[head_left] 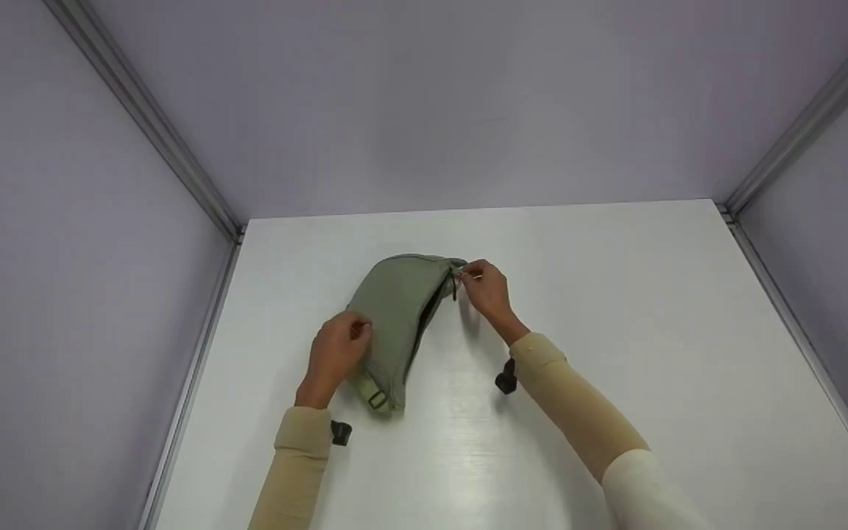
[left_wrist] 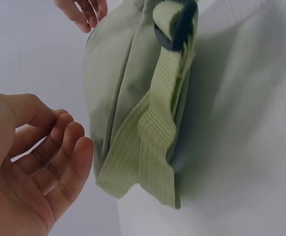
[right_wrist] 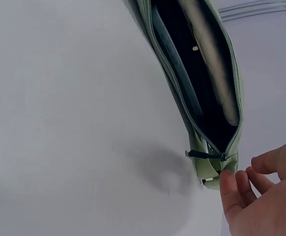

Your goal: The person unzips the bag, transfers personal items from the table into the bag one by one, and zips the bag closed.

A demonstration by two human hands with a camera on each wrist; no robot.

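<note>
Head view shows a green bag (head_left: 394, 316) on the white table (head_left: 615, 331), zip open. The left hand (head_left: 336, 350) rests loosely curled beside the bag, gripping nothing; the right hand (head_left: 486, 288) touches its far end with fingertips (right_wrist: 230, 183), whether pinching I cannot tell.

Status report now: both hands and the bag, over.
Left hand open, beside bag. Right hand fingertips at bag's far end by zipper pull. Zipper open. Nothing in the way.

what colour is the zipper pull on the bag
Black zipper pull, against the sage-green bag; clearest in the right wrist view.
</note>
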